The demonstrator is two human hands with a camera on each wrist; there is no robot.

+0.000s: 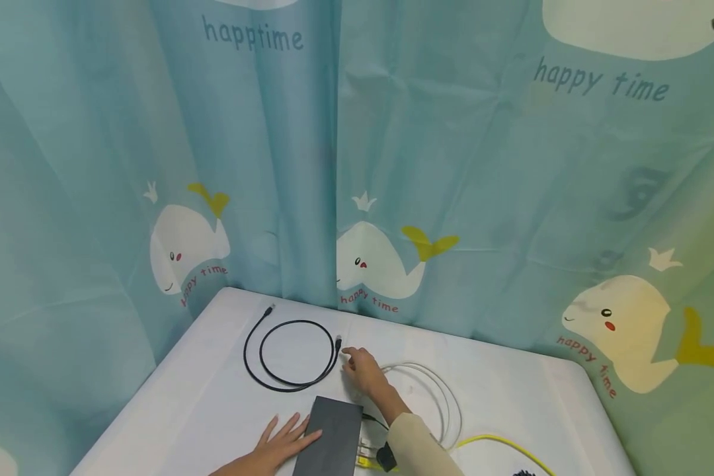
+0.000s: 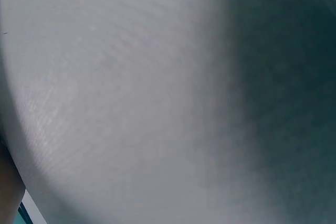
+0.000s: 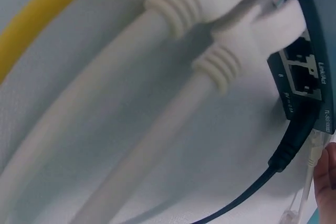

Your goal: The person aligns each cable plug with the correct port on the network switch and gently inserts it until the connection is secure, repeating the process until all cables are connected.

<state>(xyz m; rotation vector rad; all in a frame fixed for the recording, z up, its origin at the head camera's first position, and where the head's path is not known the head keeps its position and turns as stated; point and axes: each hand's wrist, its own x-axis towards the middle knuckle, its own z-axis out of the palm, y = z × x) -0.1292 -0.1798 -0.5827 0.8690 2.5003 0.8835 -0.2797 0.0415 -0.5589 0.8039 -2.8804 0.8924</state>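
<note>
A dark grey network switch (image 1: 331, 436) lies on the white table. My left hand (image 1: 279, 444) rests at its left side, fingers spread and thumb across the top. My right hand (image 1: 365, 373) is beyond the switch, index finger stretched toward the plug (image 1: 338, 344) of a coiled black network cable (image 1: 297, 385), apart from it. Its other fingers are bent and partly hidden. In the right wrist view, white network plugs (image 3: 231, 51) and a black power plug (image 3: 296, 135) sit in the switch's port side; part of the right hand (image 3: 326, 182) shows at the edge.
A pale cable (image 1: 457, 403) loops right of the right hand. A yellow cable (image 1: 506, 443) runs to the front right, near a dark bristly thing (image 1: 523, 473). The black cable's other plug (image 1: 269, 309) lies near the back edge. Blue whale-print curtains (image 1: 297, 165) hang behind the table.
</note>
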